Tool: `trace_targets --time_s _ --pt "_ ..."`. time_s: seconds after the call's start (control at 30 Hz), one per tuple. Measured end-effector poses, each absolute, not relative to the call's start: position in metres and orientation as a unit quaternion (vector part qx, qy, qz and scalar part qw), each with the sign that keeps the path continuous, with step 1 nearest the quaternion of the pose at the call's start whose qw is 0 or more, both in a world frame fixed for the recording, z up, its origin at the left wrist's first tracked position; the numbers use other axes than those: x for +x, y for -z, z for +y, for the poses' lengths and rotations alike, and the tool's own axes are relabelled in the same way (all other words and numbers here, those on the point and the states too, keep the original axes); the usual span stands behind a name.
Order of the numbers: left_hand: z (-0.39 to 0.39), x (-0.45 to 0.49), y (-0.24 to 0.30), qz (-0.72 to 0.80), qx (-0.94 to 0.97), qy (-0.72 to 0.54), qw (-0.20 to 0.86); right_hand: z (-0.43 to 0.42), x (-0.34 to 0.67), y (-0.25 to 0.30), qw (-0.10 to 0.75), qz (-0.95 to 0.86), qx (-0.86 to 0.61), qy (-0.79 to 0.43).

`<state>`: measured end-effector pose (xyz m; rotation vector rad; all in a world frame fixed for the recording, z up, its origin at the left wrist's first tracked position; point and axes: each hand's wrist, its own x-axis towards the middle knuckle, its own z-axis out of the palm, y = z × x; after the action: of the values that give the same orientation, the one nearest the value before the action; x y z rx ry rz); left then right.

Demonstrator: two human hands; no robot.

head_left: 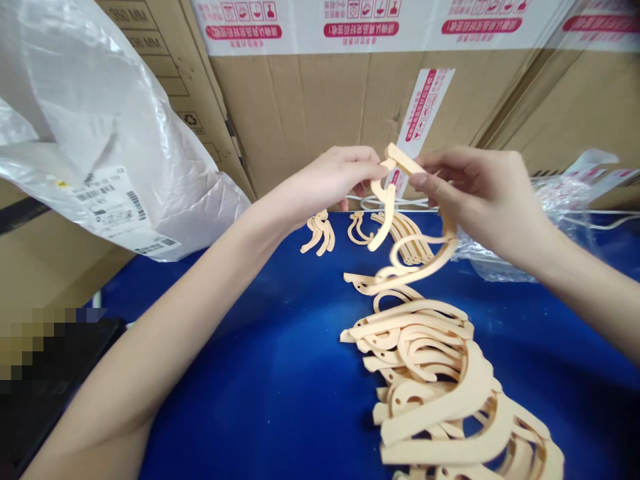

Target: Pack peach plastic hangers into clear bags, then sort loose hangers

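Because the ends of two pale parts meet between our fingertips, we hold them up off the worktop (250, 373), probably to keep them in plain sight and free of the pile (435, 400). Our left hand (345, 175) is closed in a pinch on a curved piece (386, 217), whose lower arm hangs free. Our right hand (483, 190) has thumb and fingertips drawn together on a short strip (404, 160); a looped piece (440, 259) hangs beneath that hand, seemingly gripped by its other fingers (we cannot tell whether its lower end touches the pile). Nearer us, the pile lies loosely heaped, perhaps for easy reach. Behind it, a nested stack (407, 240) sits with its curves aligned, likely because matching shapes pack neatly; a small cluster (320, 233) lies to its left. Clear plastic wrap (500, 263) rests on the worktop by our right wrist.
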<state>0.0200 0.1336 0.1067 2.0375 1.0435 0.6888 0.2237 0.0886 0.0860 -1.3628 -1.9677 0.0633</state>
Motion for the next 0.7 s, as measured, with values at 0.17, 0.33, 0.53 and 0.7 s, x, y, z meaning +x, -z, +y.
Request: trace_targets --time_s 0.17,0.33,0.53,0.7 --pt "0.131 0.025 -0.100 0.397 0.851 -0.266 0.217 0.097 0.217 -0.080 0.222 -0.776 -0.581 0.103" --pt "0.149 0.013 -0.084 0.445 0.883 -0.128 0.072 0.119 0.222 -0.080 0.290 -0.754 -0.551 -0.209" --pt "0.188 -0.018 -0.057 0.519 0.847 0.015 0.116 0.126 0.238 -0.081 0.403 -0.653 -0.558 -0.316" --pt "0.179 -0.011 -0.063 0.563 0.817 -0.081 0.095 0.123 0.242 -0.086 0.509 -0.594 -0.552 -0.290"
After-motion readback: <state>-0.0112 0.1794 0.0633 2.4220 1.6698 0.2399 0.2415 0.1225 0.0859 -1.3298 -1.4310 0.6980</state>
